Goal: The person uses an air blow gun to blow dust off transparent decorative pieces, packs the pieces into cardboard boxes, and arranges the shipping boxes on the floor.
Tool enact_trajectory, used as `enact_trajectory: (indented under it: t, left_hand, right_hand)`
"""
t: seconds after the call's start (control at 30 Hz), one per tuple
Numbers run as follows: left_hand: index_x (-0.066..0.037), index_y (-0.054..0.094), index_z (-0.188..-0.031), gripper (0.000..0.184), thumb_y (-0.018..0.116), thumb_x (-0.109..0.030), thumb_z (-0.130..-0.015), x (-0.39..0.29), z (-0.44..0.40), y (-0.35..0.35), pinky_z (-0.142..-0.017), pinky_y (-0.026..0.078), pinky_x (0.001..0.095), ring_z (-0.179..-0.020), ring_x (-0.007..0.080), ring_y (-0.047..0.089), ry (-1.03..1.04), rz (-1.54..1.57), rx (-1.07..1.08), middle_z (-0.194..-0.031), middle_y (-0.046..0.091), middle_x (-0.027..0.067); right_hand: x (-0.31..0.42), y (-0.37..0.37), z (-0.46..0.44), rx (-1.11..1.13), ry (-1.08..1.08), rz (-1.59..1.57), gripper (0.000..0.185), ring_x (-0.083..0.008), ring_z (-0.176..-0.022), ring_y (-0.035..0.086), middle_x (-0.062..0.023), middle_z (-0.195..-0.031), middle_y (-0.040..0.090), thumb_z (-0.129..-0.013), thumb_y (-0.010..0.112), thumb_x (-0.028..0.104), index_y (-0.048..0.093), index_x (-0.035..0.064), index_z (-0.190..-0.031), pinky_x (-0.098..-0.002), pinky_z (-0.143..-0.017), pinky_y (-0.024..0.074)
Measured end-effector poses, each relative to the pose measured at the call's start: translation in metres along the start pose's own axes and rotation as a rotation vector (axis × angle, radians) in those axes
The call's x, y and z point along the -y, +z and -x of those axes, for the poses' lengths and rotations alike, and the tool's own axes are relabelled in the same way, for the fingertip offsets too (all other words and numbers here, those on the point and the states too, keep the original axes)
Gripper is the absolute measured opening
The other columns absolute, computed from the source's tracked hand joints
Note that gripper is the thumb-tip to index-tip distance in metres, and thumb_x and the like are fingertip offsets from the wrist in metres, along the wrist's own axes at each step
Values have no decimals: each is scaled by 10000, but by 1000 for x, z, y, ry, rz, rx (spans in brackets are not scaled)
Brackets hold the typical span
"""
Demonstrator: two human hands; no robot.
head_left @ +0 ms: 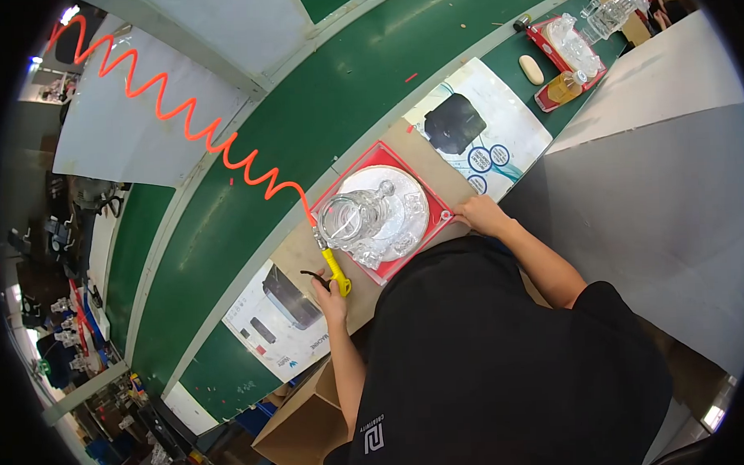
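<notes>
My left hand (332, 301) is closed on a yellow air blow gun (335, 271), whose thin black nozzle points away to the left. An orange coiled hose (240, 165) runs from the gun to the upper left. In front of me lies a square red tray (376, 156) with clear edges. On it rests a round white disc (416, 200), carrying a clear glass vessel (344, 220) and several smaller clear glass pieces (369, 255). The fingers of my right hand (482, 215) pinch the tray's right corner; their tips are partly hidden.
Printed cardboard sheets (515, 117) lie on the green bench (277, 96). At the upper right stand a bottle of amber liquid (560, 91), a cream oval object (531, 69) and another red tray (594, 75) with glassware. An open cardboard box (301, 432) sits below the bench edge.
</notes>
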State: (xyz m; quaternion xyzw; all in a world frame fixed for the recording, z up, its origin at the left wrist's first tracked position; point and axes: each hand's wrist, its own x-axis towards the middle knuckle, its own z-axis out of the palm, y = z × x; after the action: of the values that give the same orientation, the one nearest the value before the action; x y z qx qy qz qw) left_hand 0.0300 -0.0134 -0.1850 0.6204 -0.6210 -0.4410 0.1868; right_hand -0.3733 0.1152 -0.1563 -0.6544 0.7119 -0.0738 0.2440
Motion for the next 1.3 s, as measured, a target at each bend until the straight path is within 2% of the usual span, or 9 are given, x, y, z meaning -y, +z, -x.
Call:
enact_trajectory:
  t: [0.33,0.43,0.53,0.73,0.93,1.03,1.1,1.2,1.3]
  left_hand:
    - [-27,454,-1289,336,456,-3,-954,41,-2,9,-891,460,321,-971,183,562,-94,559,-12,-1103,560,101]
    - [-28,437,-1293,322,452,-22,-972,46,-4,8,-868,496,342,-945,201,595,-65,566,0,-1097,582,114]
    - [-29,444,-1289,317,453,-26,-972,44,-4,8,-865,500,342,-939,199,599,-67,546,14,-1097,584,113]
    - [-27,456,-1281,307,461,-37,-974,49,-6,7,-866,500,335,-948,190,598,-80,579,39,-1095,589,103]
    - [-15,469,-1272,304,461,-26,-968,33,-2,4,-873,485,325,-961,183,588,-106,622,35,-1106,580,95]
    - [-2,470,-1278,322,456,1,-956,22,1,5,-881,459,305,-955,172,570,-118,664,31,-1086,571,94]
    - [-1,473,-1276,322,457,6,-954,25,-1,3,-878,462,306,-953,173,573,-117,665,38,-1084,573,93]
    - [0,478,-1274,321,458,10,-954,22,-1,1,-873,464,309,-949,174,575,-131,705,53,-1075,577,94]
    - [13,475,-1269,304,473,-26,-968,32,-4,-1,-869,499,341,-971,195,603,-107,695,84,-1128,596,104]
  right_hand:
    - [-7,2,12,-181,-47,-280,207,-294,-695,653,-121,-780,675,-910,600,249,690,62,-914,-389,-649,514]
    - [-13,0,19,-122,177,-473,181,-252,-660,666,-117,-766,673,-918,592,191,683,35,-903,-361,-636,520]
    - [-14,-2,21,-222,278,-524,169,-212,-646,675,-109,-735,666,-922,582,150,677,15,-884,-329,-615,519]
    - [-14,-13,29,-336,345,-518,154,-181,-601,660,-104,-725,669,-911,597,114,675,-19,-911,-297,-581,514]
    - [-52,-10,55,-710,624,-905,174,-131,-592,639,-87,-691,649,-935,572,106,669,-36,-906,-277,-543,504]
    - [-83,-5,98,-631,727,-834,184,-132,-584,636,-92,-686,641,-934,572,131,672,-20,-900,-279,-523,498]
    - [-94,-7,136,-369,852,-633,215,-170,-570,631,-103,-720,650,-947,577,181,662,-7,-883,-321,-556,509]
    - [-125,14,193,2,867,5,230,-269,-662,667,-131,-774,684,-952,581,233,666,22,-918,-377,-630,521]
    - [-94,-40,178,496,937,0,217,-331,-799,665,-145,-856,701,-903,651,241,660,44,-994,-406,-707,514]
